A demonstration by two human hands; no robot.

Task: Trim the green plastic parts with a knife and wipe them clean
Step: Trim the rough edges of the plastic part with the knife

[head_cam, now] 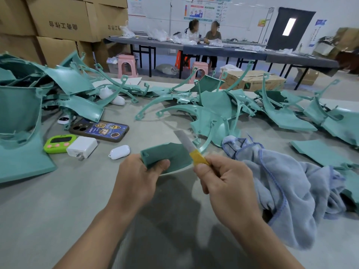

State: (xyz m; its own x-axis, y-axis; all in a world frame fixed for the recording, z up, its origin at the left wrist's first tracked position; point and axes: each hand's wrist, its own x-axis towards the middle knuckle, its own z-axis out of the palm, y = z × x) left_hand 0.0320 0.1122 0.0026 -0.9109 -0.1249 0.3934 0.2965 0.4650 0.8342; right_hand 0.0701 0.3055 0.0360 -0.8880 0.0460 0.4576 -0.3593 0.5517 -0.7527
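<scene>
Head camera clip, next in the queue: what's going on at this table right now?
A person is trimming a green plastic part. The left hand grips the part by its near edge, while the right hand holds a yellow-handled knife with the blade laid against the part's right side. A blue-grey cloth lies bunched to the right, not in use. More green parts are piled across the table behind.

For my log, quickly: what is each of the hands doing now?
Left hand: closed, holding a green part.
Right hand: closed, holding the knife.
</scene>
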